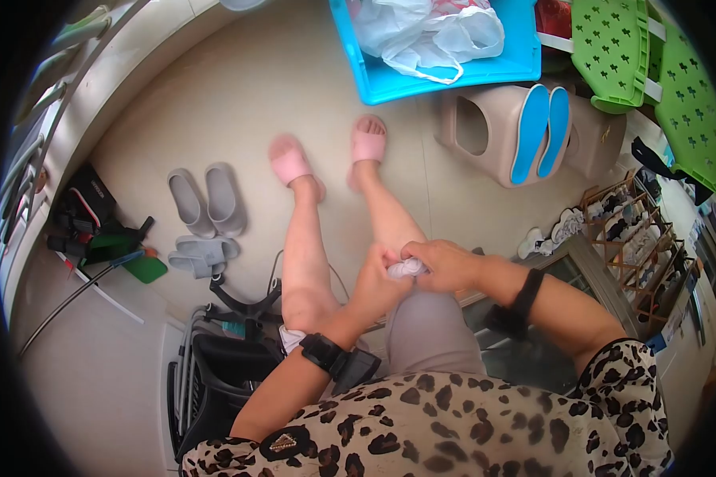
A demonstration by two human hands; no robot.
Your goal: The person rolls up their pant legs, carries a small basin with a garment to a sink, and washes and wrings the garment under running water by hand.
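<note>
Both hands meet over the knee on the right, above a grey trouser leg (433, 334). A small bunched piece of whitish cloth (408, 269) is pinched between them. My left hand (378, 278) holds its left side, with the fingers closed. My right hand (445, 266) grips the other side, thumb and fingers pressed together. Whether the cloth is part of the trouser leg cannot be made out. The other lower leg (306, 262) is bare, with pale cloth (292, 338) at its knee. Pink slippers (290, 159) are on the feet.
Grey clogs (225, 199) and grey slippers (207, 254) stand at the left. A blue bin (453, 89) holds white plastic bags. Blue insoles (531, 135) lean on a beige stool (471, 151). Green folding stools (610, 56), a shoe rack (640, 246) and a black chair (219, 362) are around.
</note>
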